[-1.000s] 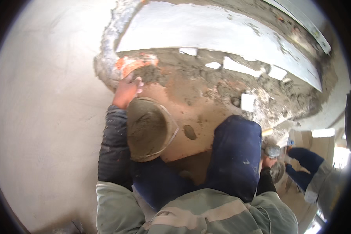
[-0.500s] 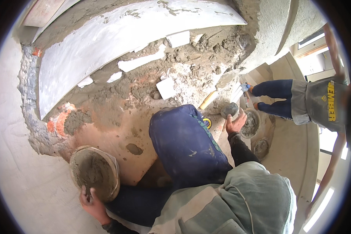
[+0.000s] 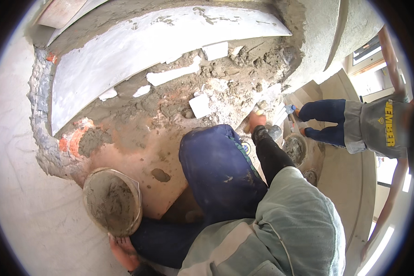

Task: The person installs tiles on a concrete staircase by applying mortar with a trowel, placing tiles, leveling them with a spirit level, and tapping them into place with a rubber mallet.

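At lower left is a round bucket (image 3: 135, 202) with grey wet mortar (image 3: 109, 198) inside. My left hand (image 3: 123, 252) is at its near side, fingers stretched out against the bucket's lower edge and not wrapped round it. Further right, past my bent knee, my right hand (image 3: 256, 121) is closed round the handle of a trowel. A pale yellowish end (image 3: 260, 112) of the handle shows beside the fingers; the blade is hard to make out against the rubble. A round grey container (image 3: 274, 132) sits right beside my right forearm.
A long curved white panel (image 3: 156, 41) spans the far side above rough mortar. White block pieces (image 3: 200, 106) lie on the dirty floor. Another mortar bucket (image 3: 295, 149) stands at right, near a tape measure (image 3: 246, 148). A person (image 3: 354, 122) stands beyond it.
My right hand has moved left and away from me, from beside the round grey container to the yellow-handled trowel, and closed on it. My left hand has slid down from the bucket's rim.
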Action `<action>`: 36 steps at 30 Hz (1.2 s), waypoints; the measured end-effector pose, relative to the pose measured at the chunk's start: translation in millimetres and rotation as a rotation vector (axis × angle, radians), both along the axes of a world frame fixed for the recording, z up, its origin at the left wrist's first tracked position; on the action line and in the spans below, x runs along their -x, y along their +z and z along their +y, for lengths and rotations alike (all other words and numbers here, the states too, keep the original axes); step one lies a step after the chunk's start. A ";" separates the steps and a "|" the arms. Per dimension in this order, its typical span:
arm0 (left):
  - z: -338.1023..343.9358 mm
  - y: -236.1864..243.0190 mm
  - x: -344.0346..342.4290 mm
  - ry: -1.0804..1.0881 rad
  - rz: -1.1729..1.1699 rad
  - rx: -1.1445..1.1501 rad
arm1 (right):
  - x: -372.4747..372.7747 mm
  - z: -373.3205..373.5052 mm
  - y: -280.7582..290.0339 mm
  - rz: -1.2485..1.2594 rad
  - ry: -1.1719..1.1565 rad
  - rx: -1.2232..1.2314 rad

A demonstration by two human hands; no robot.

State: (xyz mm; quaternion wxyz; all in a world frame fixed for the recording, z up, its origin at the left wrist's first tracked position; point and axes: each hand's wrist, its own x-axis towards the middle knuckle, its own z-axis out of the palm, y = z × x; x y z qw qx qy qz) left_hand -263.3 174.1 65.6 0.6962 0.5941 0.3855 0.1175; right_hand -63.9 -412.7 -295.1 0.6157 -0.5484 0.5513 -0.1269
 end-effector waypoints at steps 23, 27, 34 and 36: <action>-26.3 -6.7 -147.5 -0.431 -0.297 -0.667 | -14.4 260.0 331.9 -0.304 1.743 1.676; -8.3 -18.3 -137.8 -0.442 -0.291 -0.700 | -13.3 321.3 318.0 -0.430 1.932 1.621; -1.7 -25.1 -140.5 -0.462 -0.418 -0.568 | 12.2 371.0 329.9 0.079 2.342 1.001; -13.1 -20.5 -148.4 -0.444 -0.431 -0.601 | 18.7 365.8 328.3 0.102 2.256 0.869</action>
